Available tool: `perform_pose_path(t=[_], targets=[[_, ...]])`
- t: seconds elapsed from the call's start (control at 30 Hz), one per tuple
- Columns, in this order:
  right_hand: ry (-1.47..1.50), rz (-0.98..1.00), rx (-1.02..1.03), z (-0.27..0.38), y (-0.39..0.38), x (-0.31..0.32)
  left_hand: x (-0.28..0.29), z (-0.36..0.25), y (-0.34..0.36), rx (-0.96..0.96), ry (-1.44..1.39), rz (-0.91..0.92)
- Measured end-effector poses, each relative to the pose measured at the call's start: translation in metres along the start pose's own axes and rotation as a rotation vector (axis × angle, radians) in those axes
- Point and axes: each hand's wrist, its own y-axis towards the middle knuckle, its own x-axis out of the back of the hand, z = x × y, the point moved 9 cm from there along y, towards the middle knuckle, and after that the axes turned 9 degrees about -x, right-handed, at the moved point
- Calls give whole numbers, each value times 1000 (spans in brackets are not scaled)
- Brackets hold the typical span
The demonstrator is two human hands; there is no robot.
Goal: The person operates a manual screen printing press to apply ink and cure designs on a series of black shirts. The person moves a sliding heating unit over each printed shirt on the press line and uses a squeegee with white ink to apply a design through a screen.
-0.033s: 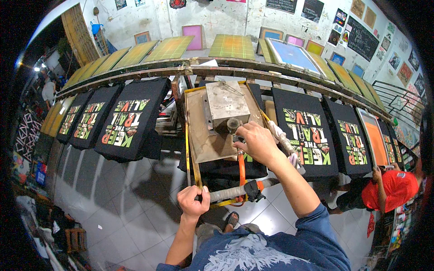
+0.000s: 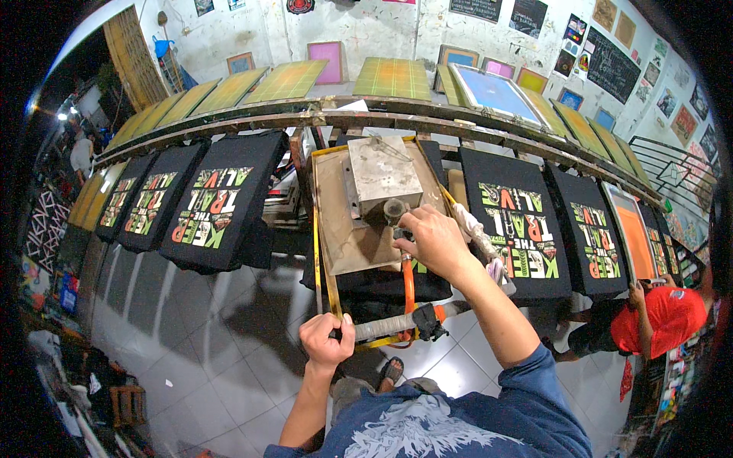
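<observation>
My left hand [image 2: 327,340] is closed around the left end of a grey-wrapped handle bar [image 2: 374,329], which crosses the near end of a yellow metal frame [image 2: 316,244]. Inside that frame sits a flared metal hood [image 2: 333,206] topped by a worn metal box [image 2: 385,172]. With bent fingers, my right hand [image 2: 433,240] grips a small valve fitting on the hood's near side, mostly covered by the fingers. An orange hose [image 2: 409,290] runs from there down to the bar, beside a black-taped lump [image 2: 430,324]. Black cloth [image 2: 370,286] shows beneath the hood.
Black printed T-shirts [image 2: 210,210] lie on boards to the left, and more [image 2: 515,229] to the right. A white-wrapped pipe [image 2: 473,233] runs beside the hood. Behind is a long rail [image 2: 366,118]. At right, a person in red [image 2: 658,322] holds an orange screen frame [image 2: 634,233].
</observation>
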Motion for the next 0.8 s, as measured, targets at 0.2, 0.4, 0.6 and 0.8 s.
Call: perform_pose_path(t=[0.2,0.4,0.6,0.8], targets=[[-101,-111,-139,2,-2,-7,0,3,-2,-6,-3,4],[-138,-98,-317,-2,1,-16,1,0,1,-12,-8,-17],[-148,122,-490,0,7,-21,1,0,1,-8,-2,-9],[-100,-75,39,16,-6,4,1,-1,2,-4,-11,-19]])
